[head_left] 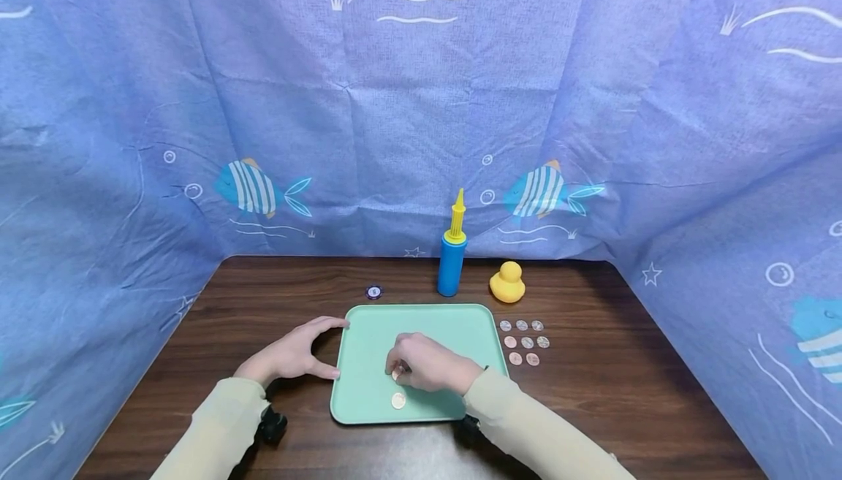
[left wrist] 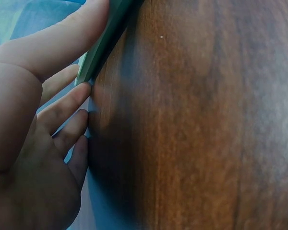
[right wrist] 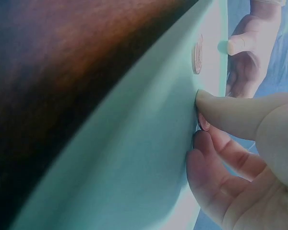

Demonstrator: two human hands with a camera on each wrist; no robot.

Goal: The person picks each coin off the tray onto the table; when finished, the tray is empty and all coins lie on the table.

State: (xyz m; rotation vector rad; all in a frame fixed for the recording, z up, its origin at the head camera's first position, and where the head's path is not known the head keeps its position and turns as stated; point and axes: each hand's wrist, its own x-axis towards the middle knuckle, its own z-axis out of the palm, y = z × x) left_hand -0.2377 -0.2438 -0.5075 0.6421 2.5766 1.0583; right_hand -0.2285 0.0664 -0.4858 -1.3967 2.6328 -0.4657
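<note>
A mint-green tray [head_left: 454, 326] lies on the table. My left hand [head_left: 289, 352] rests at its left edge, fingers and thumb spread apart and touching the rim. Over the tray's middle, my right hand [head_left: 424, 362] pinches a coin [right wrist: 204, 123] between thumb and fingers, low against the tray surface. A second coin [head_left: 397, 400] lies flat on the tray, nearer the front edge. In the right wrist view this loose coin [right wrist: 197, 56] looks copper-coloured. The fingers partly hide the pinched coin.
Right of the tray, several coins [head_left: 527, 343] lie in rows on the dark wooden table [head_left: 592, 370]. Behind the tray stand a blue and yellow hand pump [head_left: 451, 261] and a yellow rubber duck [head_left: 507, 283]. A dark poker chip [head_left: 373, 292] lies behind it too.
</note>
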